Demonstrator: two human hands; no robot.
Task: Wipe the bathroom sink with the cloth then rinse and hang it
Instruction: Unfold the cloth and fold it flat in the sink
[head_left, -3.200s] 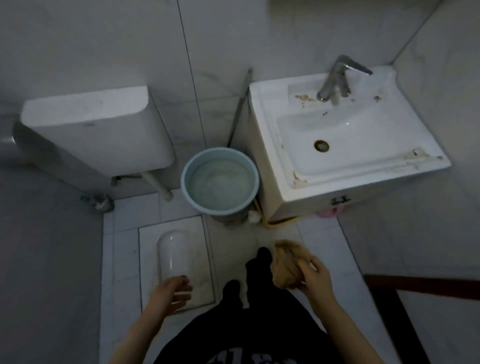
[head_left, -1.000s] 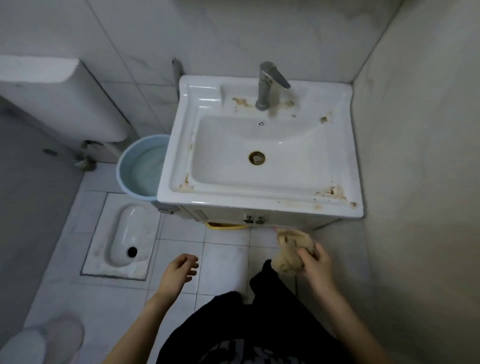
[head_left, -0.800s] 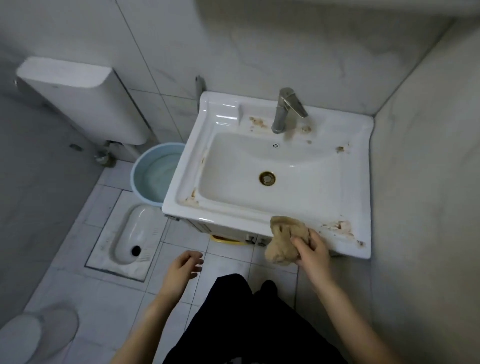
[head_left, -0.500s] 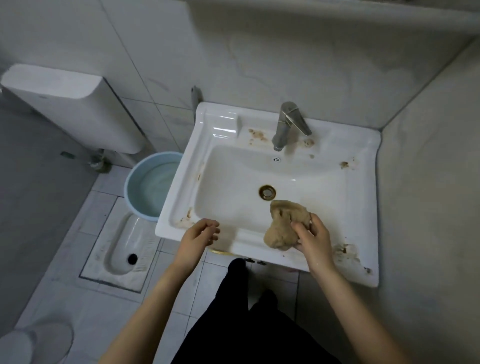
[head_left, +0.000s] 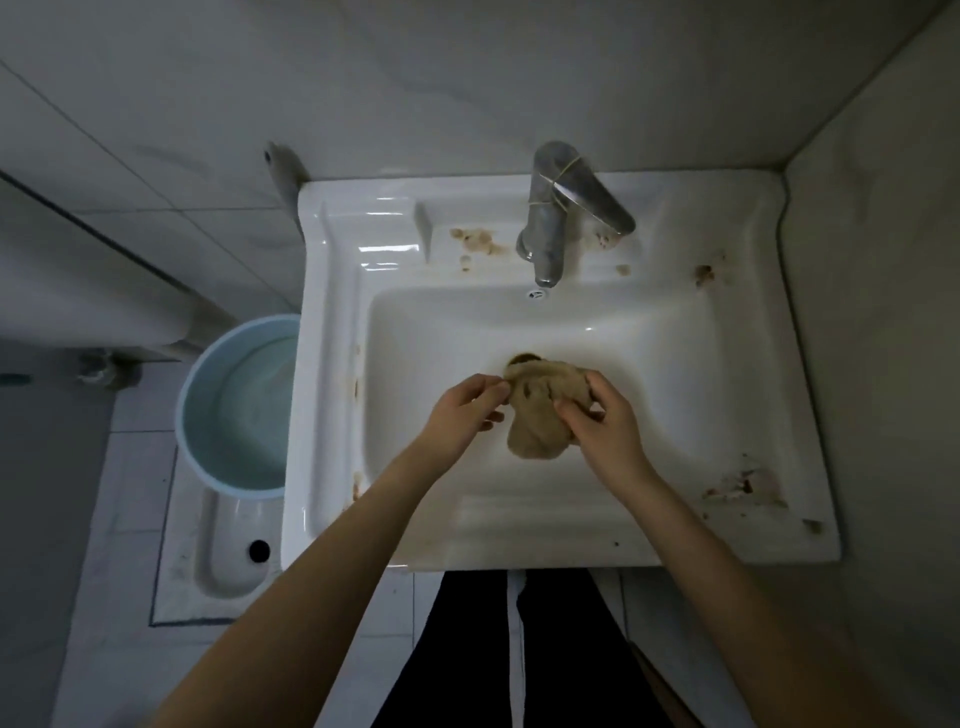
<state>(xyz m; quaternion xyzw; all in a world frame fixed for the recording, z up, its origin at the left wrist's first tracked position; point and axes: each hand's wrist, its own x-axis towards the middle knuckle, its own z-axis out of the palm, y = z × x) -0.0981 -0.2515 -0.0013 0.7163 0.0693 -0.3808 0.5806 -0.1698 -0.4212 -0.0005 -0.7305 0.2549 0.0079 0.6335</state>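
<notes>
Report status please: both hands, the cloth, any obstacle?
Both on cloth: left hand pinches edge, right hand grips. Bunched over sink basin; stains on rim unwiped. No obstacle seen.

Tiled bathroom: sink (head_left: 332, 364), squat toilet (head_left: 223, 551).

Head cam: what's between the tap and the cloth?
Head view: bare white basin of the sink, with the small overflow hole just under the tap and the drain peeking out at the far edge of the cloth.
</notes>
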